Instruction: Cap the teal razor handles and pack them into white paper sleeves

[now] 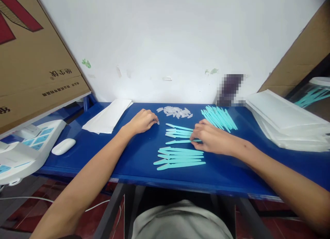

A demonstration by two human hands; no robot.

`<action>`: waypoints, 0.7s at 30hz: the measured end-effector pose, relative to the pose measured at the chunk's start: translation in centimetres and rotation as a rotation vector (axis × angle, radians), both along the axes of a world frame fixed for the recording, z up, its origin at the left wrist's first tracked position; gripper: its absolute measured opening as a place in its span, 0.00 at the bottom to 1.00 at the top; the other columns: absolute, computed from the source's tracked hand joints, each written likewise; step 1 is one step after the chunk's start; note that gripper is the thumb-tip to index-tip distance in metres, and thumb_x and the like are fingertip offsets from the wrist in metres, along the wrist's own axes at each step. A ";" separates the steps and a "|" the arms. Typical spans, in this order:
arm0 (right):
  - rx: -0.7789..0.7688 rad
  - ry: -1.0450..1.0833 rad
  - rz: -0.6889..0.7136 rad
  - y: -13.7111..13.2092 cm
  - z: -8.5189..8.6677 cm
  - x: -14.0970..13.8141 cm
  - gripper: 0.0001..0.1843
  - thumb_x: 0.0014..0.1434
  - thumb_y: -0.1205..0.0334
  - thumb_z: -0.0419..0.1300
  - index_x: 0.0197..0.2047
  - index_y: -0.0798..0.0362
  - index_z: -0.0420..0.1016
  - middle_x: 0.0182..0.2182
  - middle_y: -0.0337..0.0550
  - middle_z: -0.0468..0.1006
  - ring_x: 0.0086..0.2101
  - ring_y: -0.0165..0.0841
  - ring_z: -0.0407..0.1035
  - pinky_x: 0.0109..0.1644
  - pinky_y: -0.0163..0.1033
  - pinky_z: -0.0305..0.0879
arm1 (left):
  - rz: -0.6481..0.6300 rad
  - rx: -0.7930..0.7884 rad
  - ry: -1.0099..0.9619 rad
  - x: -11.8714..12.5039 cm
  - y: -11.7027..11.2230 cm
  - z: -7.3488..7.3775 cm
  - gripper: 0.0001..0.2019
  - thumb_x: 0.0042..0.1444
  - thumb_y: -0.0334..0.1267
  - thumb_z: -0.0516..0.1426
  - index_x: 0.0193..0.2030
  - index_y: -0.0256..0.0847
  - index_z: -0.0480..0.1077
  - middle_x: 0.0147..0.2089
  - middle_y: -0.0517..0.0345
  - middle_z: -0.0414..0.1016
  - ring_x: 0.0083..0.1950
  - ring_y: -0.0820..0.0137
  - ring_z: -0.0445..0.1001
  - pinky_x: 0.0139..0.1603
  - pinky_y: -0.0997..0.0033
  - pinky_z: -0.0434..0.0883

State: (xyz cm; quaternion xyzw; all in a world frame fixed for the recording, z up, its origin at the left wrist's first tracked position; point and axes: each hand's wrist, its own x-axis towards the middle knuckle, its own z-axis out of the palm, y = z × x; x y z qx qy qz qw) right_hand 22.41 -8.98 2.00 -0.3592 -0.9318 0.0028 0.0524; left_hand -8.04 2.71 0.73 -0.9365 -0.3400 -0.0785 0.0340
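Note:
My left hand [144, 121] is closed just above the blue table, with a small translucent cap [158, 123] showing at its fingertips. My right hand [208, 136] pinches the handle end of a turquoise eyebrow razor [177, 141], the lowest of the upper row. Other razors of that row [177, 132] lie partly beneath its fingers, blades toward the left. Nearer to me is a second row of turquoise razors [180, 158], side by side. Between and beyond my hands lies a loose pile of translucent caps [176, 112]. Behind my right hand is a heap of more razors [219, 118].
White packets [108, 116] lie at the left, and a stack of white pouches [288, 120] at the right. A white earbud case-like object [63, 146] sits beside a white device with blue keys [38, 143]. Cardboard [38, 60] stands at left; a clear tub [317, 94] holds turquoise razors.

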 end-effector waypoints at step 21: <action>-0.279 0.139 -0.114 0.0 1.2 0.8 0.07 0.67 0.62 0.51 0.36 0.50 0.67 0.21 0.34 0.66 0.20 0.29 0.55 0.29 0.37 0.49 | -0.064 -0.705 -0.197 0.5 -2.9 1.5 0.16 0.52 0.51 0.67 0.31 0.38 0.79 0.25 0.59 0.71 0.27 0.73 0.64 0.28 0.72 0.59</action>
